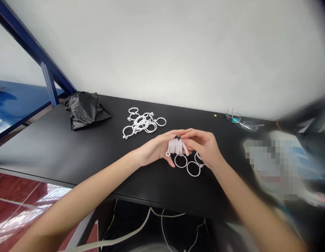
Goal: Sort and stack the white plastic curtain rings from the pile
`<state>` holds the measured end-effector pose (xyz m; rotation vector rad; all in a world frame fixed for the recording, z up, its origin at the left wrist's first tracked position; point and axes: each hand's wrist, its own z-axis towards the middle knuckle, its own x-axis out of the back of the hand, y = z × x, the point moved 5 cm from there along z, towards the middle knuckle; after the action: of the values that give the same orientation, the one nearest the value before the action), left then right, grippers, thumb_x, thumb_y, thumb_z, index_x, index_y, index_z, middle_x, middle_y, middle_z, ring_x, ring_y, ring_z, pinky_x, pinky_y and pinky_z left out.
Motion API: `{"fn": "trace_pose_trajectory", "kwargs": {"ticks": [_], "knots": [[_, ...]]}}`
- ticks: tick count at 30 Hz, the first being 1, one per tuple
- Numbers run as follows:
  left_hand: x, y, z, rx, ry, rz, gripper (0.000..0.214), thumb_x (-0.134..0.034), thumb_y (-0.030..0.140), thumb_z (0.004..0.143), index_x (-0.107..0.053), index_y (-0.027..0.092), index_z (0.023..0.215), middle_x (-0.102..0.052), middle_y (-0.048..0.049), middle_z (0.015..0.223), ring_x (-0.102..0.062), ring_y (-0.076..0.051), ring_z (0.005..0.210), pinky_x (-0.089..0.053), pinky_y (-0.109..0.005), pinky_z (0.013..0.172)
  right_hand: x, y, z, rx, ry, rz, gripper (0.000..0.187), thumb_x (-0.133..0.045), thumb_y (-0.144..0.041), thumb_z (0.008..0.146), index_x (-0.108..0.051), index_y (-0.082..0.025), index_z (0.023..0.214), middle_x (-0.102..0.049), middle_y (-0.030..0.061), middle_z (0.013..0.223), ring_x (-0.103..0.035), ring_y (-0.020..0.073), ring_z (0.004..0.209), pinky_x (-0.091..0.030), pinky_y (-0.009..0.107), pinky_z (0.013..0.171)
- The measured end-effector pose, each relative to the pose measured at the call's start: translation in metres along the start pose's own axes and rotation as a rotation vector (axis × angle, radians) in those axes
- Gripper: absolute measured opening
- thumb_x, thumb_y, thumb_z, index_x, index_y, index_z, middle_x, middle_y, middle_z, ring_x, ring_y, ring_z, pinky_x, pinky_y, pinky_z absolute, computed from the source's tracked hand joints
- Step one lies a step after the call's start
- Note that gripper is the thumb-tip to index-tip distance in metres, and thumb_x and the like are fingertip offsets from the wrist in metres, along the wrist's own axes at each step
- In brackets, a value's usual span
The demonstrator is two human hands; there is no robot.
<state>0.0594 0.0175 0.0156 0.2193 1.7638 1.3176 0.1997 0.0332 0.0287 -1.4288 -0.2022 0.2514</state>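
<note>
Above the table's middle, my left hand (153,151) is closed round a row of white plastic curtain rings (175,146) stacked side by side; a small eyelet shows at the row's left end. My right hand (206,148) meets it from the right, thumb and fingers pinching a tilted white ring (186,148) at the row's right end. Beneath the hands lie a few loose white rings (193,175), partly hidden by the right hand. Farther back, a loose pile of similar rings (140,122) with small eyelets rests on the black table (99,150).
A crumpled black plastic bag (85,110) sits at the back left. Eyeglasses (242,122) lie at the back right, with a small yellow-green bit (215,115) nearby. A blurred whitish package (272,168) is at right. Pale cables (131,236) hang below the front edge.
</note>
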Motion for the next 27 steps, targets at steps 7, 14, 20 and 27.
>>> {"fn": "trace_pose_trajectory", "kwargs": {"ticks": [7,14,20,27], "knots": [[-0.010,0.007,-0.007,-0.006,-0.027,0.034,0.057,-0.047,0.060,0.084,-0.067,0.019,0.118,-0.061,-0.0157,0.127,-0.050,-0.036,0.126,-0.059,-0.035,0.067,0.009,-0.004,-0.003,0.014,0.156,-0.018,0.012,-0.071,-0.033,0.078,-0.072,-0.021,0.080,-0.073,0.0061,0.092,-0.067,0.0192,0.075,-0.057,0.033,0.063],[-0.009,0.010,-0.011,0.016,-0.060,0.027,0.074,-0.038,0.071,0.081,-0.067,0.014,0.119,-0.061,-0.0205,0.127,-0.044,-0.042,0.131,-0.058,-0.029,0.052,0.007,-0.002,0.003,-0.095,-0.172,-0.017,0.033,-0.070,-0.042,0.082,-0.068,-0.024,0.109,-0.070,0.0079,0.116,-0.064,0.0253,0.111,-0.055,0.038,0.087],[-0.012,0.010,-0.010,0.030,-0.078,-0.047,0.076,-0.037,0.073,0.082,-0.059,0.015,0.128,-0.061,-0.0201,0.126,-0.052,-0.040,0.124,-0.055,-0.026,0.047,0.024,-0.007,0.003,-0.155,-0.258,-0.246,0.027,-0.072,-0.039,0.080,-0.070,-0.020,0.099,-0.073,0.0065,0.096,-0.068,0.0225,0.091,-0.055,0.037,0.084],[0.009,0.008,-0.010,-0.016,0.121,-0.240,0.079,-0.031,0.078,0.082,-0.070,0.012,0.100,-0.069,-0.0201,0.105,-0.068,-0.032,0.092,-0.042,-0.020,0.034,0.020,-0.007,-0.002,-0.182,-0.355,-0.419,0.025,-0.073,-0.038,0.077,-0.070,-0.019,0.092,-0.069,0.0042,0.079,-0.063,0.0169,0.071,-0.050,0.029,0.063]]}}
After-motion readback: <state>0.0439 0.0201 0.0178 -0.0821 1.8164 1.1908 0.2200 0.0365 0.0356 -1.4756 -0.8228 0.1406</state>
